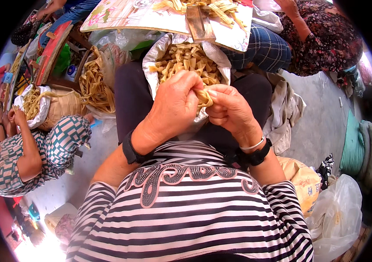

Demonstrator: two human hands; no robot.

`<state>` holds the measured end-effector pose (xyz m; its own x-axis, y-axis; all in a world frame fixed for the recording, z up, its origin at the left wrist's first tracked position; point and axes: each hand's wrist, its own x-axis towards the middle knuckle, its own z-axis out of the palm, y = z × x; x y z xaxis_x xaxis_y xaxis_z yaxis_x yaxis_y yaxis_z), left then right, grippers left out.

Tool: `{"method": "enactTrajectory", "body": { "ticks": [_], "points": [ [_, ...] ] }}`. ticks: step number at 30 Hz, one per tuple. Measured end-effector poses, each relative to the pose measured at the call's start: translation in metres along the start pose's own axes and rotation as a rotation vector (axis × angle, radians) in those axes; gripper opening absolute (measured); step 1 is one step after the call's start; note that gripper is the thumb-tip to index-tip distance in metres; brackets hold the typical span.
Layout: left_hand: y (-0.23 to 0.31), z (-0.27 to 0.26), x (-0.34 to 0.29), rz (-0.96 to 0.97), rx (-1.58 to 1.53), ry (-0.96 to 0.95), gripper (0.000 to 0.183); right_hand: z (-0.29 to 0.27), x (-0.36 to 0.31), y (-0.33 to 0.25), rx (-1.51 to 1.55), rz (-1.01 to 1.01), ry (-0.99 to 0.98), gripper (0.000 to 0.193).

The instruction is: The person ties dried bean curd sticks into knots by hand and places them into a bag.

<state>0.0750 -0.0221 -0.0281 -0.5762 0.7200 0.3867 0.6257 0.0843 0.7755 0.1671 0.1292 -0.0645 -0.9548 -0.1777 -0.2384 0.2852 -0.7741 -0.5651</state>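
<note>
Close together above my lap, my left hand and my right hand pinch one looped yellow strip that looks like tofu skin. The fingers of both hands are closed on it, and the curled left fingers hide part of the strip. Just beyond them, between my knees, stands an open white sack. It is filled with short knotted pieces of the same yellow material.
A low table beyond the sack bears loose strips and a wooden block. Long strips hang from a bag at left. Co-workers sit left and far right. Clear plastic bags lie at lower right.
</note>
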Motion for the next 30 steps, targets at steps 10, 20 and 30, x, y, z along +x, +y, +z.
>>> {"method": "enactTrajectory", "body": {
  "ticks": [10, 20, 30],
  "points": [
    [0.031, -0.005, -0.001, 0.024, -0.181, 0.002, 0.012, -0.013, -0.009, 0.004, 0.189, -0.026, -0.598, 0.028],
    [0.031, -0.016, 0.000, 0.084, -0.025, -0.147, 0.008, -0.001, -0.016, 0.007, -0.003, -0.259, -0.142, 0.022],
    [0.011, -0.041, -0.008, -0.581, -1.139, -0.422, 0.034, 0.024, -0.045, -0.025, -1.151, -0.602, 0.103, 0.015]
  ]
}}
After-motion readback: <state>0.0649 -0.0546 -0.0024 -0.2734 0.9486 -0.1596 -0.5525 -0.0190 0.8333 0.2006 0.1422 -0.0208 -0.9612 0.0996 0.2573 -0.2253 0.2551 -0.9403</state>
